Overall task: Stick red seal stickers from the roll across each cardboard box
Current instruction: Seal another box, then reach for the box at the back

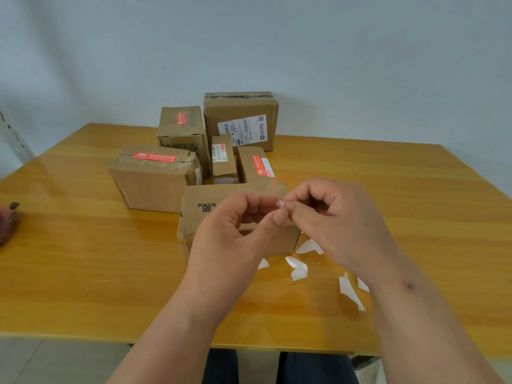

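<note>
Both my hands hover over the nearest cardboard box (199, 217), printed "FOCUS ON ME". My left hand (238, 228) and my right hand (327, 214) meet fingertip to fingertip and pinch a small sticker piece (280, 203), of which only a white corner shows. A bit of red shows inside my right hand. Behind stand several more boxes: one at the left (149, 187) with a red seal sticker (155, 157) on top, a narrow box (250, 164) with a red sticker (260, 166), a small box (223, 159), a taller box (181, 128) and a large labelled box (241, 117). No roll is visible.
Several white scraps of backing paper (299, 268) lie on the yellow wooden table (83, 259) to the right of the near box. A dark reddish object (7, 223) sits at the table's left edge. A pale wall stands behind.
</note>
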`<state>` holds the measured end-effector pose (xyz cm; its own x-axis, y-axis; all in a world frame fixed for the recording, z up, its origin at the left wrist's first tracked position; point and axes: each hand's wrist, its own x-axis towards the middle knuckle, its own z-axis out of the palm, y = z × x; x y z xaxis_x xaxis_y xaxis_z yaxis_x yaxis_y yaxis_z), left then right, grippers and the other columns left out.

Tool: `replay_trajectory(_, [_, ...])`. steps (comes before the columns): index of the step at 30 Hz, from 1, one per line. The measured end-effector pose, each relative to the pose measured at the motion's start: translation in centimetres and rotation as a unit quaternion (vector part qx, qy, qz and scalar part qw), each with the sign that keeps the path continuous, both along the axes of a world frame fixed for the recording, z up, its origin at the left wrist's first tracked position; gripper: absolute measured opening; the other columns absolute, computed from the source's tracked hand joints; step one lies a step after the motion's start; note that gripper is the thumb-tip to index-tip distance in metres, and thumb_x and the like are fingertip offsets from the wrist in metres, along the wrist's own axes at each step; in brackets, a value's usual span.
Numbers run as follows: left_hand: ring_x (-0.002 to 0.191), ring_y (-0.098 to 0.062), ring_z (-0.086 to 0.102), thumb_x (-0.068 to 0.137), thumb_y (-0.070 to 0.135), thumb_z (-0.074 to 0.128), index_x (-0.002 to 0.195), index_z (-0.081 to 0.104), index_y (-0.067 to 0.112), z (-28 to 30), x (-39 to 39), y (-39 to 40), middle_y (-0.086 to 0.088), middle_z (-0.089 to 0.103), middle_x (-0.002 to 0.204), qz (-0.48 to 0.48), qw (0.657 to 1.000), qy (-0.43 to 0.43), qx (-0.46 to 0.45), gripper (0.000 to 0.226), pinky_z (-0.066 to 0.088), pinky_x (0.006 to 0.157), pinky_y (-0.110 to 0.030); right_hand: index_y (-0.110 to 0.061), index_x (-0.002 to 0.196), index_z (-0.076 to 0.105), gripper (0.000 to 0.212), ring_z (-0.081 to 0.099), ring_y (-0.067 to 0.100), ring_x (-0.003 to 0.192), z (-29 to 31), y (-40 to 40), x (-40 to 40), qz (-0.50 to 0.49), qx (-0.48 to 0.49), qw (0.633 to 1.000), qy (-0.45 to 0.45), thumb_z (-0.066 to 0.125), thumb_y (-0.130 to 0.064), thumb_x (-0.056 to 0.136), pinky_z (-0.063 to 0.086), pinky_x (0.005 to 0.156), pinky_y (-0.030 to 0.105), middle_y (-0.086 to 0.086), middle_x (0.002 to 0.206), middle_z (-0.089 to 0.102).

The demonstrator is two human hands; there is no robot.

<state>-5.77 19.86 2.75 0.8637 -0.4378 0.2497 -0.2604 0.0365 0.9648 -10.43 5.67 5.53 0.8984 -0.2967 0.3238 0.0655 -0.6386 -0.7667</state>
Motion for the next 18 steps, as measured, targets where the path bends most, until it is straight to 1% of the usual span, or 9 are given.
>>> replay_trajectory(2, [0.086,-0.009,0.068,0.075,0.030,0.072,0.098,0.071,0.022,-0.2,0.3,0.2,0.002,0.074,0.093,-0.025,0.997,0.060,-0.036,0.024,0.052,0.070,-0.019,-0.026,0.079,0.073,0.012,0.062,-0.002,0.076,0.0,0.1,0.0,0.025,-0.010,0.999,0.017,0.065,-0.020,0.086,0.048,0.063,0.014,-0.016,0.076,0.069])
replay_trajectory(4, [0.086,-0.014,0.068,0.071,0.028,0.073,0.096,0.072,0.019,-0.5,0.6,0.4,-0.002,0.074,0.091,-0.032,0.994,0.087,-0.054,0.026,0.052,0.071,-0.023,-0.029,0.083,0.074,0.014,0.063,-0.001,0.085,-0.1,0.1,0.0,0.044,-0.013,0.998,0.037,0.064,-0.021,0.088,0.051,0.071,0.018,-0.017,0.082,0.070])
replay_trajectory(6, [0.083,-0.014,0.067,0.072,0.028,0.072,0.091,0.074,0.021,-0.8,0.9,0.6,-0.002,0.074,0.087,-0.020,0.994,0.091,-0.056,0.020,0.052,0.074,-0.028,-0.029,0.084,0.074,0.015,0.063,0.001,0.080,-0.3,0.1,0.0,0.042,0.007,0.999,0.033,0.063,-0.019,0.088,0.051,0.067,0.019,-0.013,0.079,0.070])
replay_trajectory(8, [0.080,-0.014,0.066,0.070,0.030,0.071,0.085,0.076,0.023,-0.9,1.2,0.8,-0.003,0.073,0.084,-0.005,0.991,0.110,-0.072,0.017,0.054,0.076,-0.031,-0.030,0.085,0.071,0.013,0.057,0.001,0.069,-0.6,0.0,0.3,-0.002,0.039,0.999,0.006,0.063,-0.021,0.088,0.046,0.058,0.016,-0.010,0.075,0.065])
replay_trajectory(9, [0.079,-0.014,0.066,0.068,0.031,0.071,0.082,0.076,0.023,-0.9,1.4,1.0,-0.003,0.073,0.083,-0.001,0.989,0.120,-0.081,0.017,0.054,0.076,-0.030,-0.032,0.089,0.068,0.010,0.055,-0.001,0.069,-0.7,-0.2,0.5,-0.031,0.049,0.998,-0.002,0.062,-0.024,0.088,0.043,0.057,0.014,-0.013,0.079,0.063])
replay_trajectory(12, [0.077,-0.014,0.066,0.065,0.032,0.070,0.080,0.076,0.022,-0.8,1.9,1.5,-0.004,0.073,0.083,0.008,0.986,0.133,-0.096,0.019,0.053,0.077,-0.032,-0.039,0.108,0.061,0.022,0.058,-0.002,0.087,-0.9,-1.0,0.9,-0.056,0.088,0.994,0.039,0.063,-0.038,0.086,0.045,0.071,0.017,-0.020,0.101,0.061])
replay_trajectory(13, [0.077,-0.015,0.066,0.065,0.032,0.071,0.080,0.076,0.022,-0.8,2.1,1.7,-0.005,0.073,0.083,0.013,0.986,0.133,-0.099,0.019,0.053,0.076,-0.032,-0.036,0.107,0.065,0.024,0.061,0.002,0.091,-1.0,-1.2,0.9,-0.039,0.128,0.990,0.050,0.065,-0.038,0.084,0.047,0.074,0.020,-0.016,0.100,0.065])
replay_trajectory(15, [0.076,-0.015,0.065,0.066,0.031,0.070,0.080,0.076,0.022,-0.8,2.4,1.9,-0.006,0.073,0.082,0.018,0.987,0.130,-0.096,0.017,0.052,0.074,-0.032,-0.026,0.093,0.073,0.012,0.067,0.010,0.083,-0.9,-1.2,1.0,0.003,0.208,0.977,0.048,0.069,-0.029,0.082,0.052,0.073,0.027,-0.004,0.089,0.072])
replay_trajectory(18, [0.074,-0.014,0.064,0.076,0.022,0.070,0.077,0.076,0.023,-0.8,2.8,2.0,-0.004,0.072,0.079,0.045,0.988,0.123,-0.085,0.006,0.052,0.071,-0.028,-0.021,0.080,0.074,0.005,0.065,0.008,0.068,-1.1,-1.0,1.2,0.020,0.241,0.970,0.026,0.070,-0.020,0.082,0.050,0.066,0.023,-0.001,0.076,0.072])
